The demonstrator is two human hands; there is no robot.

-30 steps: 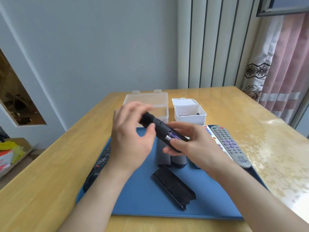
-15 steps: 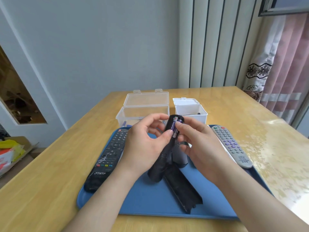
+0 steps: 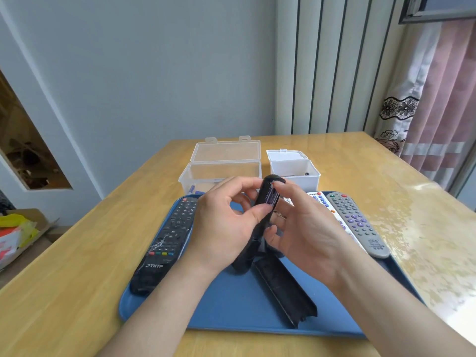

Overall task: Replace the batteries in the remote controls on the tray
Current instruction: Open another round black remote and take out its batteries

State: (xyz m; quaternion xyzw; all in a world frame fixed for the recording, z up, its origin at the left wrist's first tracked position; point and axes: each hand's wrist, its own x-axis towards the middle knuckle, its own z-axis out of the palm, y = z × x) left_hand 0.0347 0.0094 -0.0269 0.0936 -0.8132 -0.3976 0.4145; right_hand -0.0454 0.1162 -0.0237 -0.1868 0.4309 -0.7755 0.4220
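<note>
Holding a slim remote (image 3: 262, 195) tilted above the tray (image 3: 231, 314), both hands meet at its open back. The left hand (image 3: 221, 228) curls its fingers behind the body, and its thumb presses the lower end of a purple battery (image 3: 271, 199) seated in the bay. The right hand (image 3: 309, 228) sets one bent fingertip on the battery's upper end and another against the remote lower down, so it grips from the right. The remote's lower end hangs just above the tray, near a black cover (image 3: 286, 292) lying on the blue surface. A THTF remote (image 3: 164, 243) lies face up along the tray's left side; a grey remote (image 3: 356, 222) and a white remote (image 3: 319, 199) lie side by side at the right, the white one partly hidden by the right hand. Beyond the tray stand a clear box (image 3: 221, 173), lid open, and a white box (image 3: 296, 171), both on the table (image 3: 77, 292).
</note>
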